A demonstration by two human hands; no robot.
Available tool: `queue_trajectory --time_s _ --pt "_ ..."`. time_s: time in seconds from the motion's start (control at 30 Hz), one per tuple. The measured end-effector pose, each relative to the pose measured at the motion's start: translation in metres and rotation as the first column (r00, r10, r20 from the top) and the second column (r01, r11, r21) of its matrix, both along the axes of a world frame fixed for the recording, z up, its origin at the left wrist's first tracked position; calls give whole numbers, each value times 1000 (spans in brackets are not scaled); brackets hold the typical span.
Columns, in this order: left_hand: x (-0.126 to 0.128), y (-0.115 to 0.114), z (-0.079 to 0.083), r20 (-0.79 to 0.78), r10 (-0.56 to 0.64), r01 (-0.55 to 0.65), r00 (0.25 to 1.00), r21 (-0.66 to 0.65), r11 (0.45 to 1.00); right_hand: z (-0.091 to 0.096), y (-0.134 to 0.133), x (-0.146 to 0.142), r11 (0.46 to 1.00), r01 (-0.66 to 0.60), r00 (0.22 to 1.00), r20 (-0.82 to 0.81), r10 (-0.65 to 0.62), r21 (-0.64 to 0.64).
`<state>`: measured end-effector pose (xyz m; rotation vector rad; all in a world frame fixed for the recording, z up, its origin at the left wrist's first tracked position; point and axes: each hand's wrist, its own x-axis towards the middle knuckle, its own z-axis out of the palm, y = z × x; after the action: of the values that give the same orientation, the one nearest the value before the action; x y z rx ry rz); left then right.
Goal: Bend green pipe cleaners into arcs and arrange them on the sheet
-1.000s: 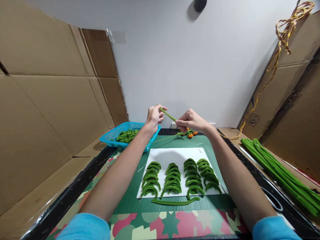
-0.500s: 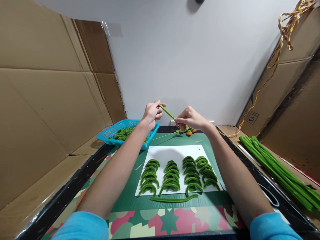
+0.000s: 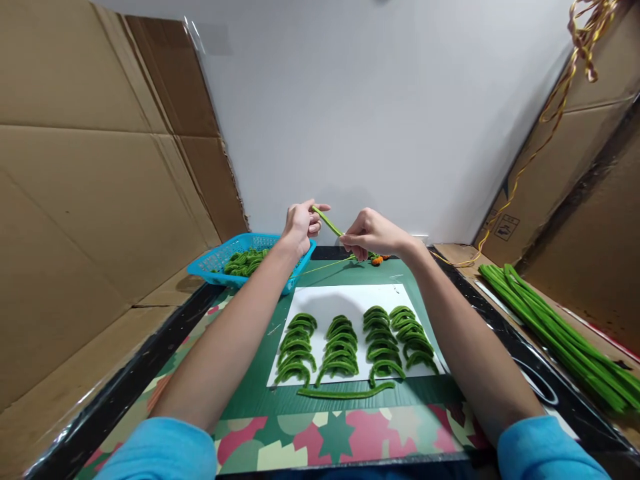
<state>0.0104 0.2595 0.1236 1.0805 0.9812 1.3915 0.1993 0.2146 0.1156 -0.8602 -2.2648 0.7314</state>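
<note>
Above the far edge of the mat, my left hand [image 3: 301, 225] pinches the upper end of a green pipe cleaner [image 3: 328, 222]. Its lower end is between the closed fingertips of my right hand [image 3: 373, 233], so the piece slants down to the right between both hands. Beneath them lies a white sheet of paper [image 3: 327, 298] bearing several curved green pipe cleaner pieces [image 3: 341, 350] in rows. One nearly straight green pipe cleaner [image 3: 345, 394] rests along the near edge of the paper. Behind my right hand, a small orange-and-green bunch [image 3: 377, 261] is partly hidden.
A blue basket [image 3: 197, 269] holding green pipe cleaner pieces [image 3: 246, 262] stands at the left, partly behind my left forearm. A bundle of long green pipe cleaners [image 3: 560, 333] lies at the right. Cardboard walls [image 3: 125, 193] flank the green mat [image 3: 240, 393]; twisted yellowish wire [image 3: 530, 160] hangs at right.
My right hand has shifted slightly left, hiding more of the orange-and-green bunch. Both hands still grip the pipe cleaner, which slants a little more steeply. The whole view has moved slightly.
</note>
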Motion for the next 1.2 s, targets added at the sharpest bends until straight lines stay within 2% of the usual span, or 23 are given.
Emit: queue_trajectory --time_s 0.13,0.27,0.4,0.5,0.7,0.9,1.03,1.2 --pt "0 1 -1 -12 8 -8 1000 7 1000 1 -1 -1 1000 -3 1000 9 3 19" --pt "-5 7 -3 -97 6 -4 995 26 1000 1 0 -2 998 -35 999 12 35 50" --pt "-19 14 -2 -120 76 -66 990 83 994 1 0 1 998 -58 998 22 58 4" --pt "-33 15 4 -140 104 -87 985 121 989 2 1 4 999 -31 999 -29 31 -14" --pt "-42 11 12 -352 -37 77 935 101 992 -3 11 9 992 87 975 -198 -105 -94" --pt "-39 11 6 -444 -140 185 885 60 981 -18 28 20 938 153 884 -381 -270 -312" --pt "-39 12 1 -496 -221 268 840 24 963 -26 34 26 912 148 837 -444 -321 -382" --pt "-38 13 1 -525 -199 246 827 20 969 -31 38 30 891 174 765 -513 -390 -419"
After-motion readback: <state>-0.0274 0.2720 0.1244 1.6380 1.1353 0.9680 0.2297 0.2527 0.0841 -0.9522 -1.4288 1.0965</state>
